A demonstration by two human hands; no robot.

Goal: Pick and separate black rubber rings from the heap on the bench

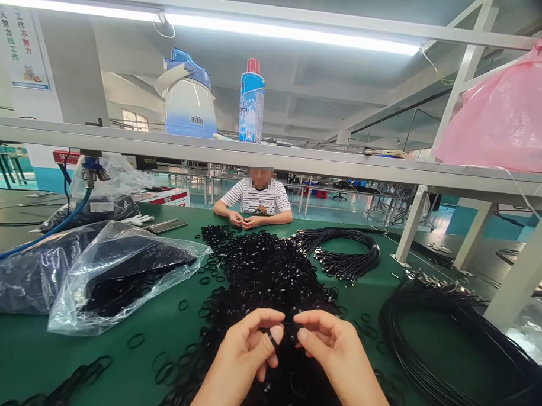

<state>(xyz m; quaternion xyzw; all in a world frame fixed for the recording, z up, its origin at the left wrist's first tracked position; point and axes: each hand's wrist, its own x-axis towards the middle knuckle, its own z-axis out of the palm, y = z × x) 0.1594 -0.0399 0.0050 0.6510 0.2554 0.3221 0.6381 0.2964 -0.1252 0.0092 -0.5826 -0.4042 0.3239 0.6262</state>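
My left hand [247,347] pinches a small black rubber ring [272,337] between thumb and forefinger, just above a big heap of black rings [268,274] on the green table [21,354]. My right hand [330,344] is close beside it, fingers curled and pinched together at the same spot; what it grips is too small to make out. Loose rings [136,340] lie scattered around the heap.
Clear plastic bags of black rings [117,274] lie at the left. Bundles of black cords [344,253] and a cord coil [431,327] lie at the right. A person in a striped shirt [255,199] sits opposite. A shelf [272,155] carries a jug [188,96], a spray can [252,101] and a pink bag [505,116].
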